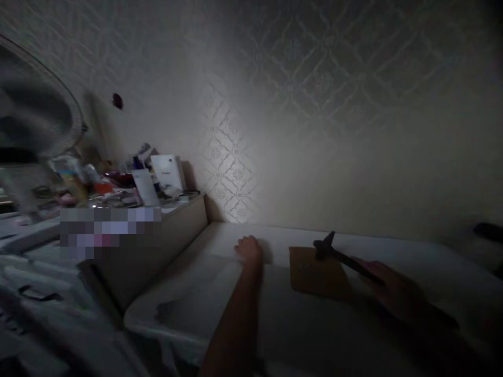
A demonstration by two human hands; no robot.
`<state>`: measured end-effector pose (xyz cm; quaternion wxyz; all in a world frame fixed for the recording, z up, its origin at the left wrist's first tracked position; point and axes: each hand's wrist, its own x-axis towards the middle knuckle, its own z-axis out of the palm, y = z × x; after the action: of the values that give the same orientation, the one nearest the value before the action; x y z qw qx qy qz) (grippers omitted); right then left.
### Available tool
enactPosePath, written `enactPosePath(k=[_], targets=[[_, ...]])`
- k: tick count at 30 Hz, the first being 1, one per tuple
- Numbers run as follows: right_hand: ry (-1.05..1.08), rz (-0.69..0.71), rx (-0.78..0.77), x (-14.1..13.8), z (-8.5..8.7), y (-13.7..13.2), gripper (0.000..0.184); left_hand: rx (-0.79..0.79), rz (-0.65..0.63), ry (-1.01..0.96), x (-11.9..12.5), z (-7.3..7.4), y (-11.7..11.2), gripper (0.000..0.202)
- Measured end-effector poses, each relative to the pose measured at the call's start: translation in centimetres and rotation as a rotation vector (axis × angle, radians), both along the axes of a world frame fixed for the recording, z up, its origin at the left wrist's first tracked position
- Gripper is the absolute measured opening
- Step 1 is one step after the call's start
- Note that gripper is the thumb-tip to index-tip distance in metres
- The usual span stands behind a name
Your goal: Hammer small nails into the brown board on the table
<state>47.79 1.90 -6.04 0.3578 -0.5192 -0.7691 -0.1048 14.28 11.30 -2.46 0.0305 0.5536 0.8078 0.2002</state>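
Observation:
My right hand (387, 285) grips the handle of a dark hammer (353, 264). The hammer's head is up and to the left, over the far right part of a flat brown board (316, 277). A few tiny light specks show on the board, too small to name. My left hand (250, 248) rests on the white tabletop (275, 324), left of the board and apart from it. Its fingers look curled in, and whatever may be inside them is hidden. The scene is dim and partly blurred.
A patterned wall (314, 131) stands behind the table. At left, a cluttered cabinet top holds a white box (168, 170), a white card (145, 187) and bottles. A round fan (35, 99) rises at the far left. A raised side panel (168, 246) borders the table.

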Motion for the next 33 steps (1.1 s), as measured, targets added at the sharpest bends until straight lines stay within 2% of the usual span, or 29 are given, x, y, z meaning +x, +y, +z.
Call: enactPosePath(k=[5, 11, 14, 17, 20, 25, 28, 33], targets=[[-0.03, -0.064, 0.043, 0.3, -0.2, 0.1, 0.035, 0.037, -0.05, -0.049, 0.3, 0.6, -0.5, 0.031], [-0.066, -0.084, 0.024, 0.6, -0.4, 0.2, 0.036, 0.092, -0.14, -0.169, 1.5, 1.4, -0.6, 0.029], [-0.084, -0.078, 0.033, 0.7, -0.6, 0.3, 0.035, 0.157, -0.243, -0.347, 2.9, 1.8, -0.6, 0.026], [-0.101, -0.11, 0.045, 0.8, -0.8, 0.5, 0.037, 0.181, -0.414, -0.549, 4.5, 1.9, -0.5, 0.023], [-0.111, -0.172, 0.046, 0.7, -0.6, 0.4, 0.037, 0.15, -0.574, -0.679, 6.1, 1.8, -0.8, 0.019], [-0.145, -0.231, 0.035, 0.6, 0.0, 0.1, 0.038, 0.034, -0.757, -0.803, 8.3, 1.2, -2.2, 0.017], [-0.148, -0.247, 0.025, 0.6, 0.2, 0.1, 0.038, -0.039, -0.852, -0.815, 9.1, 0.6, -2.9, 0.015], [-0.164, -0.253, 0.0, 0.2, 0.7, -0.4, 0.039, -0.026, -0.933, -0.728, 9.7, -0.4, -3.2, 0.015]])
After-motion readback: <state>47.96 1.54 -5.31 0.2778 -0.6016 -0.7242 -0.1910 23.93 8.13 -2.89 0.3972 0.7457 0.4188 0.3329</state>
